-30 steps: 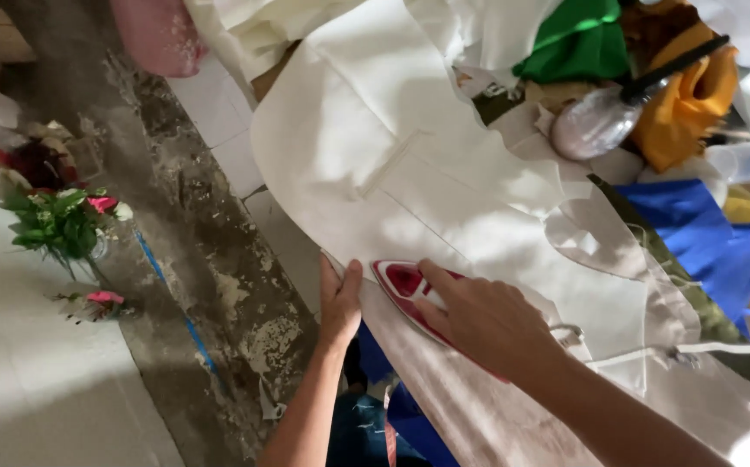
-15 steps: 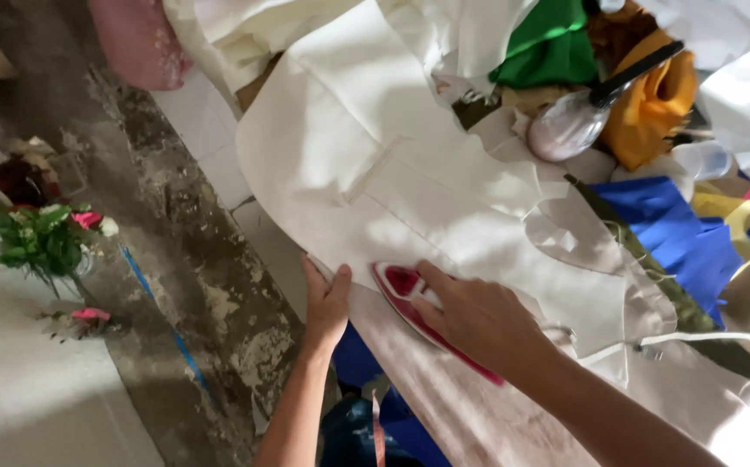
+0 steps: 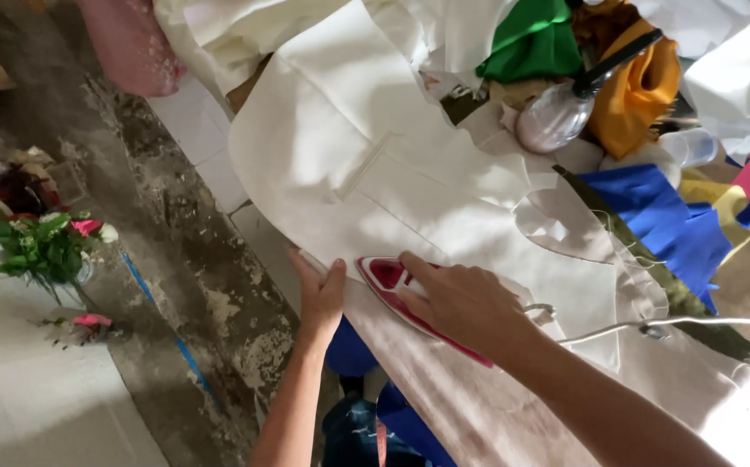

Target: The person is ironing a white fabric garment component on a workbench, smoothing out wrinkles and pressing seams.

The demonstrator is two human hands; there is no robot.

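Cream cloth [image 3: 410, 173], soft and limp, lies spread on the table as a right hand [image 3: 466, 303] closes over a red iron [image 3: 392, 281] near its edge; the left hand [image 3: 323, 294] presses flat, fingers together, pinning the hem beside it.

Two bare forearms, sleeveless, no rings or watch
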